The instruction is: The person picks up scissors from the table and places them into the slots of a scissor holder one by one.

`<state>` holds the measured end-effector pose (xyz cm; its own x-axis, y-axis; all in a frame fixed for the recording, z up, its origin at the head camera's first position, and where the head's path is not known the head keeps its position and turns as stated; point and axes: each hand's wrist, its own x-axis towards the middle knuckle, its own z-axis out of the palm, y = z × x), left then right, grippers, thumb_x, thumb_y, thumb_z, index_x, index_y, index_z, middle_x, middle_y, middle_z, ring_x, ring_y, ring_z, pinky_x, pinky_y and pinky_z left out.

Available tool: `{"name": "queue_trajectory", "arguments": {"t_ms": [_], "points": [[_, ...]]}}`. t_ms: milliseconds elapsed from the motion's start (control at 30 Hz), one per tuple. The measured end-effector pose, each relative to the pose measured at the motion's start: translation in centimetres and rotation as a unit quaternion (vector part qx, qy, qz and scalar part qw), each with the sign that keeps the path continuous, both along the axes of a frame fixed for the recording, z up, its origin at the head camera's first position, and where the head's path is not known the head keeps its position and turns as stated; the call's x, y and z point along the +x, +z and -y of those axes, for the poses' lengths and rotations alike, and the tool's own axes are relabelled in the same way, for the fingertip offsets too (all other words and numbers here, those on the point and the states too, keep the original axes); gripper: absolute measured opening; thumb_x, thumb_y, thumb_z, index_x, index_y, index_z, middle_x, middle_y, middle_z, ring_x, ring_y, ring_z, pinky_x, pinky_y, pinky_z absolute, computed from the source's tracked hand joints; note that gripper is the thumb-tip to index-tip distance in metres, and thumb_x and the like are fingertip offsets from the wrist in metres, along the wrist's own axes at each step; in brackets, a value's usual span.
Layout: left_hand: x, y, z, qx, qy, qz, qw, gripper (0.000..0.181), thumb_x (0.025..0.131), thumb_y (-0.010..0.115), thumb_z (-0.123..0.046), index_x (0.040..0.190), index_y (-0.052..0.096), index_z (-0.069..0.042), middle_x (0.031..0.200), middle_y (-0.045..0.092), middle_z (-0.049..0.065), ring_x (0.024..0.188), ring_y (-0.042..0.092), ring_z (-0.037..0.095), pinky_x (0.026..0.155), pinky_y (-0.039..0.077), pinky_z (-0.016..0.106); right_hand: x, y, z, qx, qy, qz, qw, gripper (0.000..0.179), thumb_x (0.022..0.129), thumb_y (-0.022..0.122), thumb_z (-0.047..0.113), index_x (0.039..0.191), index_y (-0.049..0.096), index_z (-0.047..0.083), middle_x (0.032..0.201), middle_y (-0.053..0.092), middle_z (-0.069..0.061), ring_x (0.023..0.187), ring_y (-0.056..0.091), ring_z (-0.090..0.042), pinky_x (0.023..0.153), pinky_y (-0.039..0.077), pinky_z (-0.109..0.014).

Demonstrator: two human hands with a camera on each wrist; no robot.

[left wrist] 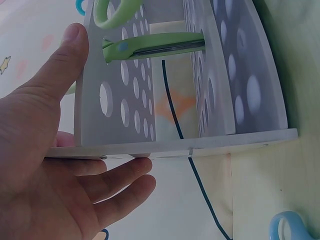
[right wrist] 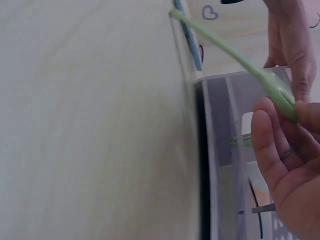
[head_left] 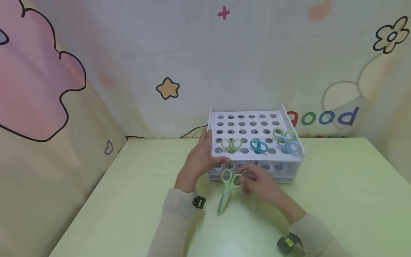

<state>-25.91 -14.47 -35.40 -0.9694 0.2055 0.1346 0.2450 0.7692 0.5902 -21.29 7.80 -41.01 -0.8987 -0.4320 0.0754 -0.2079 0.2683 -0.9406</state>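
A white rack (head_left: 247, 123) with rows of round holes stands on the table. My left hand (head_left: 199, 155) grips its front left corner, thumb over the front edge and fingers along the side panel (left wrist: 175, 146). In front of the rack, my right hand (head_left: 258, 182) pinches light green scissors (head_left: 226, 192) by one handle loop, blades pointing down toward the table. In the rack's holes sit another pair of green scissors (head_left: 232, 145), teal scissors (head_left: 258, 146), pale blue scissors (head_left: 288, 145) and, behind those, a further green pair (head_left: 278, 132).
A light blue loop (left wrist: 289, 226), seemingly a scissors handle, lies on the table at the left wrist view's lower corner. A dark cord (head_left: 192, 131) runs behind the rack. The table (head_left: 128, 200) meets a printed cloth backdrop (head_left: 179, 46).
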Motion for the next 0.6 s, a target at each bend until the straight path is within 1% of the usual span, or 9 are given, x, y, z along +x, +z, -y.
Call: {"name": "queue_trajectory", "arguments": {"t_ms": [133, 200, 333, 433, 500, 600], "points": [[0.0, -0.1, 0.0, 0.003, -0.002, 0.0, 1.0, 0.126, 0.076, 0.087, -0.049, 0.163, 0.005, -0.008, 0.17, 0.0, 0.0, 0.125, 0.049, 0.026, 0.1, 0.043, 0.044, 0.2, 1.2, -0.3, -0.005, -0.035, -0.017, 0.9992, 0.023, 0.1, 0.059, 0.001, 0.122, 0.061, -0.005, 0.096, 0.074, -0.013, 0.073, 0.069, -0.027, 0.066, 0.058, -0.035], [0.0, -0.1, 0.0, 0.003, -0.002, 0.001, 1.0, 0.126, 0.076, 0.086, -0.05, 0.163, 0.005, -0.009, 0.17, 0.0, 0.0, 0.126, 0.048, 0.026, 0.1, 0.043, 0.044, 0.3, 1.8, -0.5, 0.0, -0.045, -0.026, 0.9986, 0.024, 0.1, 0.059, 0.0, 0.122, 0.062, -0.006, 0.097, 0.073, -0.013, 0.075, 0.07, -0.027, 0.068, 0.058, -0.034], [0.0, 0.0, 0.0, 0.005, -0.003, 0.001, 1.0, 0.126, 0.075, 0.086, -0.051, 0.163, 0.007, -0.009, 0.17, 0.002, 0.001, 0.124, 0.049, 0.025, 0.099, 0.044, 0.043, 0.7, 2.8, -0.8, 0.013, -0.057, -0.041, 0.9974, 0.021, 0.101, 0.058, 0.001, 0.12, 0.064, -0.004, 0.1, 0.072, -0.012, 0.079, 0.07, -0.025, 0.071, 0.058, -0.031], [-0.1, 0.0, 0.0, 0.004, -0.002, 0.0, 1.0, 0.126, 0.075, 0.087, -0.051, 0.163, 0.008, -0.008, 0.17, 0.003, 0.001, 0.122, 0.05, 0.025, 0.098, 0.044, 0.042, 0.9, 3.5, -1.2, -0.001, -0.059, -0.06, 0.9965, 0.018, 0.1, 0.059, 0.0, 0.117, 0.064, -0.005, 0.101, 0.071, -0.015, 0.08, 0.071, -0.026, 0.072, 0.058, -0.031], [-0.1, 0.0, 0.0, 0.002, -0.001, 0.0, 1.0, 0.126, 0.075, 0.087, -0.051, 0.163, 0.008, -0.008, 0.17, 0.003, 0.001, 0.12, 0.05, 0.025, 0.098, 0.044, 0.042, 1.0, 4.1, -1.4, -0.02, -0.062, -0.07, 0.9955, 0.017, 0.1, 0.06, 0.0, 0.115, 0.064, -0.007, 0.1, 0.071, -0.017, 0.079, 0.072, -0.027, 0.073, 0.058, -0.032], [-0.1, 0.0, 0.0, 0.001, 0.001, -0.001, 1.0, 0.125, 0.075, 0.087, -0.05, 0.163, 0.009, -0.009, 0.17, 0.004, 0.001, 0.117, 0.052, 0.025, 0.096, 0.045, 0.043, 1.2, 4.8, -1.7, -0.034, -0.07, -0.086, 0.9933, 0.018, 0.099, 0.061, -0.001, 0.115, 0.064, -0.009, 0.099, 0.071, -0.019, 0.078, 0.073, -0.026, 0.073, 0.058, -0.031]]}}
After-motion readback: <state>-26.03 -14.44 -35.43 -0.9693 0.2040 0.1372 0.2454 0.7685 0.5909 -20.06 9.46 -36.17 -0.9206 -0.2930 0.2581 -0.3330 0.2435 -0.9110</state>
